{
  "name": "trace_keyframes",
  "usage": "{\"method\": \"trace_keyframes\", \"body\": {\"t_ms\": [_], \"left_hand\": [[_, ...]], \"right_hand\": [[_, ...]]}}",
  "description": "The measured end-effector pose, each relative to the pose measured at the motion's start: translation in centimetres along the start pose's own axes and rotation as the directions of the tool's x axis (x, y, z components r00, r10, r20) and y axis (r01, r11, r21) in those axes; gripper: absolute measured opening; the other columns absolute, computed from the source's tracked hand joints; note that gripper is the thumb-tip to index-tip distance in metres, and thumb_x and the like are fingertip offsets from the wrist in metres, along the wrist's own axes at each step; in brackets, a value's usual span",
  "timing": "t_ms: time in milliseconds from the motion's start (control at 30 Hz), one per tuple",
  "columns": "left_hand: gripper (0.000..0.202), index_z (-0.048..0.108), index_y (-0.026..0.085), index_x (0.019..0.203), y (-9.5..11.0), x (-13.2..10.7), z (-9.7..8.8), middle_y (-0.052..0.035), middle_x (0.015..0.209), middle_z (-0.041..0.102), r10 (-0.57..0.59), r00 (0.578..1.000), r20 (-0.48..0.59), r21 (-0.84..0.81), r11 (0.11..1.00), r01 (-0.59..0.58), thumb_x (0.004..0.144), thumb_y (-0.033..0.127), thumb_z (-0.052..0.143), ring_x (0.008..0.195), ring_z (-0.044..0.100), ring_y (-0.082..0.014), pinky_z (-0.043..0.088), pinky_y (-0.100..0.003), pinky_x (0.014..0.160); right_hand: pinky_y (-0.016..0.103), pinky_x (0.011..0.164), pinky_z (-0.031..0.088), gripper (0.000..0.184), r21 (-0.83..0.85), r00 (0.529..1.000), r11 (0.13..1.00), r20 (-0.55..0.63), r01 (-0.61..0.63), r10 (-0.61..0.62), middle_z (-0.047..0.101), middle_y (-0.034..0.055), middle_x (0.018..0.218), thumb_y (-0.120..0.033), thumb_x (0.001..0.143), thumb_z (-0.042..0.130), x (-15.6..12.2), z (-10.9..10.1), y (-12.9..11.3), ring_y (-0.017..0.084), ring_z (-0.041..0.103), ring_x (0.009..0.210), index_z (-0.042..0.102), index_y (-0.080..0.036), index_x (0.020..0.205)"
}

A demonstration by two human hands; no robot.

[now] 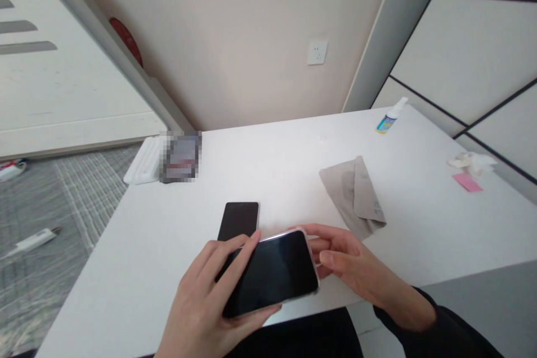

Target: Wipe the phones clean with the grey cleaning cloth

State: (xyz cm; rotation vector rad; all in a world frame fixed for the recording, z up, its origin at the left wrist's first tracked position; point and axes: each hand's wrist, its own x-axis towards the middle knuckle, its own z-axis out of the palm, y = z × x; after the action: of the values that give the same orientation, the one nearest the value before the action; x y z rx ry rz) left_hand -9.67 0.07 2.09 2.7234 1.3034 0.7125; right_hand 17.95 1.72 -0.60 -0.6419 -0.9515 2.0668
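A smartphone (279,271) with a dark screen and a clear case rim is held sideways above the table's front edge. My left hand (205,296) grips its left end, with fingers over the screen and the thumb along the lower edge. At the phone's right end is my right hand (342,257), its fingers reaching behind the case edge and its thumb apart from the screen. Behind my left hand a second smartphone (239,220) lies flat on the table, its lower part hidden. To the right, a grey cloth (354,196) lies partly folded.
On the white table (168,246) a small spray bottle (390,117) stands at the back right. Crumpled tissue (476,163) and a pink slip (467,182) lie at the right. A white object (145,162) and a blurred-out item (181,158) sit at the far left corner.
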Motion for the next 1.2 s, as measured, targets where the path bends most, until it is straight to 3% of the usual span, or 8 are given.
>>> {"method": "trace_keyframes", "body": {"t_ms": [67, 167, 300, 500, 767, 967, 1100, 1200], "left_hand": [[0.078, 0.040, 0.015, 0.160, -0.1, 0.2, 0.1, -0.0155, 0.131, 0.062, -0.034, 0.999, -0.019, 0.022, 0.999, 0.035, 0.096, 0.044, 0.074, 0.107, 0.059, -0.0259, 0.055, -0.037, 0.086], [0.078, 0.038, 0.018, 0.161, -0.1, 0.3, 0.2, -0.0149, 0.131, 0.062, -0.059, 0.998, -0.028, 0.030, 0.998, 0.060, 0.097, 0.044, 0.073, 0.108, 0.059, -0.0267, 0.055, -0.039, 0.086], [0.079, 0.038, 0.016, 0.162, 0.0, 0.1, 0.2, -0.0157, 0.130, 0.061, -0.052, 0.997, -0.052, 0.067, 0.996, 0.055, 0.096, 0.041, 0.074, 0.108, 0.058, -0.0275, 0.052, -0.040, 0.089], [0.077, 0.039, 0.013, 0.161, 0.6, 0.0, -0.1, -0.0161, 0.128, 0.061, -0.023, 0.998, -0.065, 0.103, 0.994, 0.030, 0.098, 0.039, 0.073, 0.104, 0.058, -0.0266, 0.049, -0.039, 0.088], [0.073, 0.042, 0.015, 0.160, 0.9, 0.2, -0.4, -0.0144, 0.124, 0.061, -0.027, 0.998, -0.060, 0.108, 0.994, 0.033, 0.098, 0.038, 0.072, 0.103, 0.060, -0.0251, 0.051, -0.036, 0.087], [0.081, 0.043, 0.026, 0.157, 1.2, 0.4, -0.2, -0.0107, 0.127, 0.062, -0.114, 0.993, 0.000, -0.158, 0.981, 0.112, 0.091, 0.061, 0.072, 0.109, 0.067, -0.0243, 0.060, -0.031, 0.085], [0.093, 0.050, 0.032, 0.147, 1.2, 0.4, -0.3, -0.0082, 0.121, 0.066, -0.202, 0.979, 0.025, -0.252, 0.946, 0.201, 0.075, 0.087, 0.069, 0.101, 0.073, -0.0239, 0.064, -0.032, 0.080], [0.085, 0.051, 0.032, 0.146, 1.1, -0.8, -0.1, -0.0094, 0.122, 0.070, -0.213, 0.976, 0.040, -0.305, 0.928, 0.215, 0.082, 0.087, 0.061, 0.104, 0.075, -0.0259, 0.066, -0.035, 0.081]], "right_hand": [[0.025, 0.091, 0.056, 0.053, -0.011, 0.997, 0.999, 0.070, -0.032, 0.033, 0.077, 0.0083, 0.121, -0.042, 0.094, 0.080, 0.1, -0.1, 0.1, 0.016, 0.073, 0.108, 0.066, -0.024, 0.141], [0.032, 0.096, 0.057, 0.054, -0.041, 0.996, 0.999, 0.087, -0.017, 0.021, 0.078, 0.0098, 0.118, -0.040, 0.093, 0.081, 0.2, 0.0, 0.5, 0.018, 0.073, 0.108, 0.065, -0.021, 0.140], [0.032, 0.095, 0.056, 0.044, -0.088, 0.998, 0.996, 0.061, 0.027, -0.022, 0.079, 0.0094, 0.113, -0.035, 0.096, 0.076, 0.3, 0.5, 0.6, 0.017, 0.074, 0.102, 0.067, -0.019, 0.136], [0.029, 0.088, 0.052, 0.046, -0.267, 0.996, 0.964, -0.087, -0.011, -0.013, 0.080, 0.0036, 0.100, -0.003, 0.084, 0.063, 0.0, 2.0, -0.1, 0.017, 0.074, 0.090, 0.071, -0.019, 0.126], [0.027, 0.080, 0.050, 0.044, -0.228, 0.991, 0.973, -0.123, 0.030, -0.059, 0.080, 0.0034, 0.096, -0.004, 0.080, 0.063, -0.3, 2.4, 0.6, 0.018, 0.074, 0.087, 0.072, -0.019, 0.121], [0.022, 0.068, 0.051, 0.024, -0.168, 0.979, 0.979, -0.141, 0.120, -0.144, 0.077, 0.0018, 0.083, -0.007, 0.079, 0.072, -0.2, 2.9, 0.8, 0.014, 0.068, 0.074, 0.079, -0.019, 0.098], [0.029, 0.080, 0.059, 0.032, -0.275, 0.973, 0.950, -0.134, 0.147, -0.190, 0.079, 0.0037, 0.093, -0.011, 0.084, 0.069, -0.9, 3.3, 1.0, 0.018, 0.074, 0.084, 0.079, -0.024, 0.112], [0.036, 0.084, 0.062, 0.030, -0.428, 0.949, 0.889, -0.177, 0.165, -0.261, 0.079, 0.0057, 0.096, -0.018, 0.087, 0.068, -1.9, 3.3, 1.8, 0.021, 0.077, 0.085, 0.079, -0.027, 0.114]]}}
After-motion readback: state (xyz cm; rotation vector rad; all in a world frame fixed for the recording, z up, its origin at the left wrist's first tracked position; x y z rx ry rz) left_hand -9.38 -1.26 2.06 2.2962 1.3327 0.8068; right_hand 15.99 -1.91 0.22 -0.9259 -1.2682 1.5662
